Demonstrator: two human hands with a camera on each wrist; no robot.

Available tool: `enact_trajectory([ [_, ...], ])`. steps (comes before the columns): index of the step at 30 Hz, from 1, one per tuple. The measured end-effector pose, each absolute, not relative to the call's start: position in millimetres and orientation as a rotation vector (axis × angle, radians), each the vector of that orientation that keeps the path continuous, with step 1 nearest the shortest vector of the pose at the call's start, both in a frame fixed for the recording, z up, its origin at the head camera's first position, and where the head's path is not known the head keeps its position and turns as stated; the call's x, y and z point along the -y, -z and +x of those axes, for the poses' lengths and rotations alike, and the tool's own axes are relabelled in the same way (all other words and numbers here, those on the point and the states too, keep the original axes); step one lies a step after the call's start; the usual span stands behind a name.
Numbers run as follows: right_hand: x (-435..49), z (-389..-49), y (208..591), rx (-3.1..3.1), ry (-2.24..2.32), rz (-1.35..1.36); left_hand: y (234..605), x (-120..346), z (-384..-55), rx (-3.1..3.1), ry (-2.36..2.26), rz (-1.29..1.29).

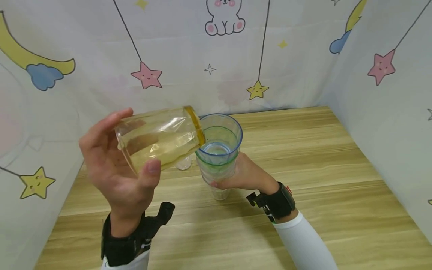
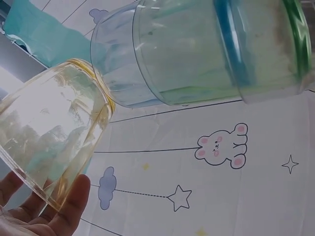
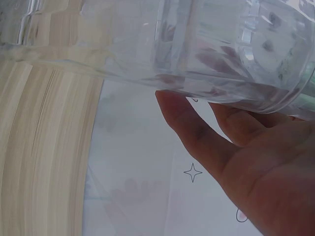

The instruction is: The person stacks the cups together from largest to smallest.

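My left hand [image 1: 116, 168] holds a yellow-tinted clear plastic cup [image 1: 162, 138] by its base end, thumb below and fingers behind. The cup lies tilted nearly on its side, its amber rim pointing right and overlapping the edge of a blue-rimmed clear cup [image 1: 233, 129]. That blue-rimmed cup is nested upright in a stack with a green-rimmed cup [image 1: 210, 167] and a colourless cup [image 1: 221, 194] at the bottom. My right hand [image 1: 249, 174] grips the lower part of the stack from the right side; most of its fingers are hidden behind it in the head view.
A small part of another clear object [image 1: 183, 163] shows on the wood-grain table [image 1: 320, 161], behind the yellow cup. White cloth [image 1: 189, 48] printed with stars and moons hangs at the back and both sides. Each wrist wears a black strap mount [image 1: 281, 202].
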State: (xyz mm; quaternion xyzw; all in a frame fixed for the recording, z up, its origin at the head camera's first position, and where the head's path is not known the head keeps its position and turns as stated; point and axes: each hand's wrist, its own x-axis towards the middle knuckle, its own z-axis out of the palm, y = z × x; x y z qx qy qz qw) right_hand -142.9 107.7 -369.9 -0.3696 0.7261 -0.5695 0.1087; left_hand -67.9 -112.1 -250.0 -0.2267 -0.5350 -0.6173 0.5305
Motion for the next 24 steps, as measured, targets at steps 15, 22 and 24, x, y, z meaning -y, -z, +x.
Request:
enact_trajectory([
  [15,-107,-142,368,-2.108,1.69,-1.081,238,115,-70,1.297,1.493,-0.656],
  [22,-107,-142,367,-2.118,1.671,-1.043,231,107,-73,1.49,1.237,-0.656],
  [24,-107,-142,366,-2.123,1.662,-1.043,230,104,-73,1.541,1.174,-0.655],
])
